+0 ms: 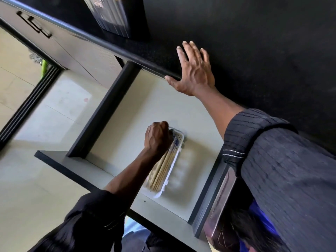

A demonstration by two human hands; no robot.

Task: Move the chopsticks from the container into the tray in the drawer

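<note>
Wooden chopsticks [162,167] lie bundled in white tray [170,176] on floor of open drawer [127,128]. Left hand [157,138] fisted over their far ends, gripping bundle. Right hand [193,70] open, flat on black tabletop [254,42] edge above drawer. Dark container [116,15] stands on tabletop, well apart, pale sticks showing at top.
</note>
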